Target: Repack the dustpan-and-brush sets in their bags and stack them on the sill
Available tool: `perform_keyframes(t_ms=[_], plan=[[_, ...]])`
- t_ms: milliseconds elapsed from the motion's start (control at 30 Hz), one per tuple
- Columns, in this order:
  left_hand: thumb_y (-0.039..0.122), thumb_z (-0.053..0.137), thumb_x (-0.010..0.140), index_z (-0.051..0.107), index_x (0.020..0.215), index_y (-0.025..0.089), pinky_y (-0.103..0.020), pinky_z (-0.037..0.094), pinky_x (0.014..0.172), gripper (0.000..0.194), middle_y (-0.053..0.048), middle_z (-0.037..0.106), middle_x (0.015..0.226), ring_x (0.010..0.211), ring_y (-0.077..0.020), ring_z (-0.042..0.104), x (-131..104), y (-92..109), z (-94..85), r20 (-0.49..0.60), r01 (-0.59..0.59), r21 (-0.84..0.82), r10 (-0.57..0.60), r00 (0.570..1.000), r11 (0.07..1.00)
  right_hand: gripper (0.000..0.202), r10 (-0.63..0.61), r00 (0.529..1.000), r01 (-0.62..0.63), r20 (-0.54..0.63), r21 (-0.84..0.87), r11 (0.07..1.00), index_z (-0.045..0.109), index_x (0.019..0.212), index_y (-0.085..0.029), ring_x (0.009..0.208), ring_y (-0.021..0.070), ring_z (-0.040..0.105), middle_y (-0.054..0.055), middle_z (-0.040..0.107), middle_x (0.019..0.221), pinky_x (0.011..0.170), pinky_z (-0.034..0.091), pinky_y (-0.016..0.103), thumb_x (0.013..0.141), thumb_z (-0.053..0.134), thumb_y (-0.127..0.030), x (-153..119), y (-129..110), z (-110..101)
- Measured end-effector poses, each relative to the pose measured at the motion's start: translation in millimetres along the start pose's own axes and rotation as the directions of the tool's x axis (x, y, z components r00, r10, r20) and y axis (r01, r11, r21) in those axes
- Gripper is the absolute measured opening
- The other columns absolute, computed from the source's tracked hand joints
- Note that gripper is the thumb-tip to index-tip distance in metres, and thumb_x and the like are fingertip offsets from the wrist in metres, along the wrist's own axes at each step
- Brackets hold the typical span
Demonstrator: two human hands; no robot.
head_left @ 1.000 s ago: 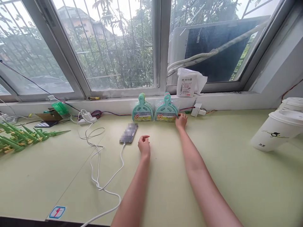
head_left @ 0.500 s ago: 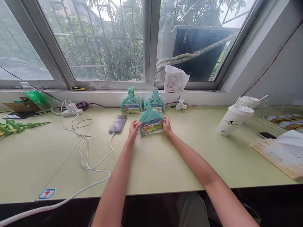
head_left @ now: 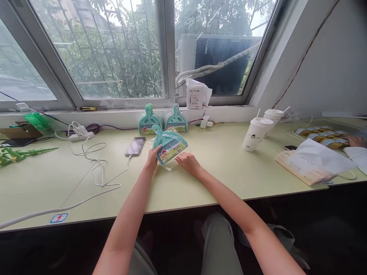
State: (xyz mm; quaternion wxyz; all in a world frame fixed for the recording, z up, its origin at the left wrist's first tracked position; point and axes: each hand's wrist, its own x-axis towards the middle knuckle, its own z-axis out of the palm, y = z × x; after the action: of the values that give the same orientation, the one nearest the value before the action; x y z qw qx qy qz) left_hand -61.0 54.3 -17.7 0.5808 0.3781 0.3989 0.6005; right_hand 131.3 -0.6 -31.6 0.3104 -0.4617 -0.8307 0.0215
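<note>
A teal dustpan and brush set [head_left: 172, 148] in clear wrap with a yellow label tilts to the left above the table. My left hand [head_left: 153, 157] grips its left side, thumb on the front. Close to its lower right edge is my right hand [head_left: 187, 162], fingers curled; whether they pinch the wrap is hard to make out. Behind, against the wall below the window, similar sets stand upright: a left group [head_left: 149, 121] and a right one [head_left: 176, 121].
A phone [head_left: 135, 147] on a white cable [head_left: 104, 185] lies left of my hands. White cups [head_left: 256, 133] and a paper bag [head_left: 306, 162] are at the right. Another person's hand [head_left: 355, 141] is by wrapped packs [head_left: 323, 135] at the far right.
The held set has gone from upright to tilted left. My right hand has moved from its right side to below its lower right edge. The view has shifted to the right.
</note>
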Motion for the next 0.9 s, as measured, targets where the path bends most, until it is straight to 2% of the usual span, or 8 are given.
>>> perform_keyframes(t_ms=[67, 133, 200, 267, 367, 467, 767, 900], plan=[[0.031, 0.074, 0.066, 0.062, 0.101, 0.018, -0.033, 0.056, 0.077, 0.039, -0.006, 0.071, 0.091, 0.084, -0.0213, 0.068, -2.0, 2.0, -1.3, 0.036, -0.020, -0.016, 0.021, 0.999, 1.000, 0.039, 0.201, 0.980, -0.191, -0.005, 0.286, 0.939, 0.060, 0.077, -0.018, 0.074, 0.0165, 0.061, 0.008, 0.067, 0.079, 0.067, 0.046, 0.028, 0.096, 0.037, -0.043, 2.8, 6.3, 5.6], [0.031, 0.076, 0.065, 0.059, 0.106, 0.020, -0.031, 0.056, 0.073, 0.046, -0.005, 0.070, 0.094, 0.083, -0.0198, 0.068, -4.5, 3.6, -1.2, 0.100, -0.020, -0.012, 0.021, 0.995, 1.000, 0.041, 0.388, 0.919, -0.356, 0.072, 0.577, 0.735, 0.060, 0.080, -0.018, 0.064, 0.0140, 0.060, 0.006, 0.067, 0.076, 0.056, 0.044, 0.025, 0.093, 0.040, -0.052, 5.0, 15.6, 8.6], [0.032, 0.077, 0.064, 0.056, 0.109, 0.022, -0.031, 0.056, 0.072, 0.050, -0.004, 0.069, 0.097, 0.082, -0.0185, 0.067, -7.0, 5.0, 0.0, 0.186, 0.008, 0.022, -0.012, 0.983, 1.000, 0.038, 0.518, 0.844, -0.437, 0.137, 0.735, 0.518, 0.057, 0.078, -0.018, 0.055, 0.0117, 0.055, 0.003, 0.065, 0.068, 0.049, 0.041, 0.023, 0.084, 0.052, -0.055, 7.2, 26.4, 9.1], [0.036, 0.075, 0.065, 0.056, 0.106, 0.023, -0.032, 0.056, 0.074, 0.047, -0.003, 0.068, 0.096, 0.081, -0.0167, 0.067, -8.3, 5.9, 0.7, 0.249, 0.032, 0.077, -0.050, 0.967, 0.997, 0.033, 0.627, 0.771, -0.445, 0.111, 0.797, 0.407, 0.054, 0.077, -0.019, 0.051, 0.0099, 0.050, -0.002, 0.059, 0.061, 0.048, 0.039, 0.022, 0.073, 0.066, -0.049, 9.3, 37.6, 7.1], [0.042, 0.074, 0.067, 0.057, 0.097, 0.020, -0.034, 0.056, 0.078, 0.041, -0.003, 0.068, 0.090, 0.081, -0.0151, 0.066, -6.4, 5.0, -1.2, 0.274, 0.035, 0.184, -0.085, 0.958, 0.982, 0.031, 0.704, 0.710, -0.408, -0.009, 0.809, 0.422, 0.053, 0.080, -0.020, 0.059, 0.0105, 0.053, -0.005, 0.058, 0.065, 0.056, 0.044, 0.023, 0.064, 0.074, -0.037, 11.0, 51.9, 0.5], [0.042, 0.079, 0.062, 0.060, 0.091, 0.017, -0.036, 0.055, 0.081, 0.043, -0.005, 0.069, 0.087, 0.081, -0.0165, 0.067, -1.8, 0.3, -5.5, 0.248, 0.044, 0.273, -0.115, 0.962, 0.961, 0.029, 0.674, 0.738, -0.365, -0.042, 0.815, 0.450, 0.054, 0.083, -0.020, 0.075, 0.0127, 0.059, -0.001, 0.064, 0.081, 0.066, 0.049, 0.025, 0.064, 0.073, -0.030, 10.2, 58.7, -7.5], [0.023, 0.078, 0.064, 0.062, 0.083, 0.013, -0.033, 0.056, 0.071, 0.027, -0.010, 0.071, 0.082, 0.069, -0.0179, 0.069, 12.9, -1.7, -23.1, -0.004, -0.026, 0.244, 0.028, 1.000, 0.970, 0.036, 0.669, 0.728, -0.396, 0.150, 0.889, 0.230, 0.058, 0.096, -0.017, 0.060, 0.0154, 0.066, 0.003, 0.071, 0.071, 0.059, 0.056, 0.029, 0.065, 0.077, -0.014, 8.4, 54.6, -28.2], [0.015, 0.063, 0.076, 0.055, 0.090, 0.014, -0.033, 0.054, 0.075, 0.016, -0.012, 0.069, 0.089, 0.078, -0.0185, 0.069, 24.5, 9.8, -51.6, -0.383, -0.074, 0.297, 0.190, 0.904, 0.952, 0.035, 0.750, 0.650, -0.309, 0.120, 0.944, 0.117, 0.059, 0.095, -0.015, 0.063, 0.0171, 0.069, 0.004, 0.072, 0.071, 0.063, 0.059, 0.032, 0.065, 0.076, -0.008, 6.0, 66.3, -40.3]])
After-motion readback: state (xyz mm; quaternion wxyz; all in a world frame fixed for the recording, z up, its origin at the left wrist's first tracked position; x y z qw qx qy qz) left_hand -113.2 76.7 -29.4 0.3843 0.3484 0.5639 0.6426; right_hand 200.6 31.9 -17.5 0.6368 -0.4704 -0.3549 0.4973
